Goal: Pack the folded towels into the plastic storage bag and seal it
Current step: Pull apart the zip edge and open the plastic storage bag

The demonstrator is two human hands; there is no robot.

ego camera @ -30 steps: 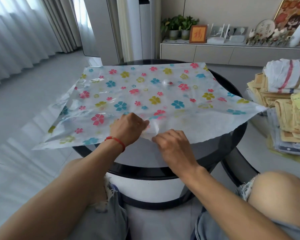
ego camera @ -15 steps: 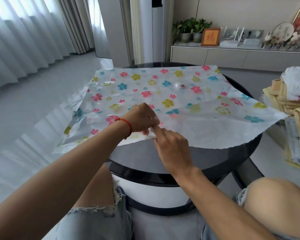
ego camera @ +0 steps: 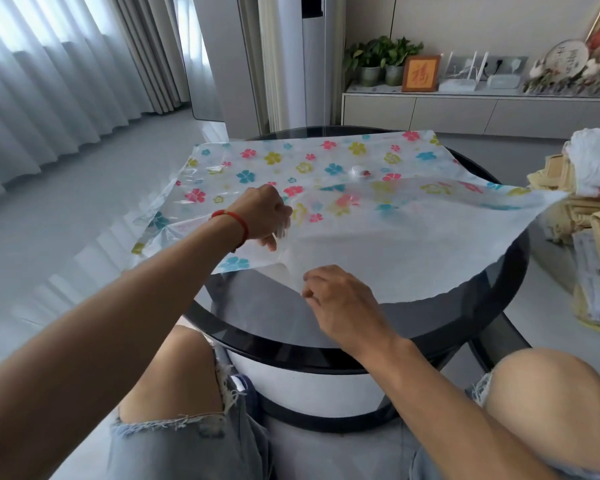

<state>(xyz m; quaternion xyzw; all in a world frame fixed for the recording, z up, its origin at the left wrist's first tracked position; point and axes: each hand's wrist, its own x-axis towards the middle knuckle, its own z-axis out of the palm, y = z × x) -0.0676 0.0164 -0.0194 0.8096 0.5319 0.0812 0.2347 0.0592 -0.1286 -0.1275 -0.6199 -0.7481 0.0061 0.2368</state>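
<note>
L hand [ego camera: 265, 216], red cord at the wrist, has fingers curled tight, pinching the upper clear layer of the plastic storage bag [ego camera: 378, 237] and lifting it off the round table [ego camera: 506, 306]. R hand [ego camera: 340, 303] sits nearer the person, fingers bent narrow, thumb and forefinger pinching the bag's lower layer at its near edge, just over the tabletop. The two hands are apart, so the bag's mouth gapes between them.

One bag, flower-printed w/ pink, blue and yellow blooms, spread across most of the table; its left side overhangs the table rim, its right corner reaches toward the folded towels [ego camera: 593, 188]. One small round valve [ego camera: 359, 172] sits on the bag past the L hand, toward the table's far side.

Towels: one stack, right of the table and apart from it; topmost is white w/ a red stripe, yellowish ones under it. Exact count can't be told, since the stack runs out of frame. None inside the bag.

Beyond the table: low cabinet [ego camera: 465, 109] along the wall w/ two potted plants [ego camera: 378, 62], one framed orange picture [ego camera: 420, 73], one white router [ego camera: 461, 77]. Curtains [ego camera: 49, 81] far left of the table. Both bare knees sit at the table's near side, under the forearms.
</note>
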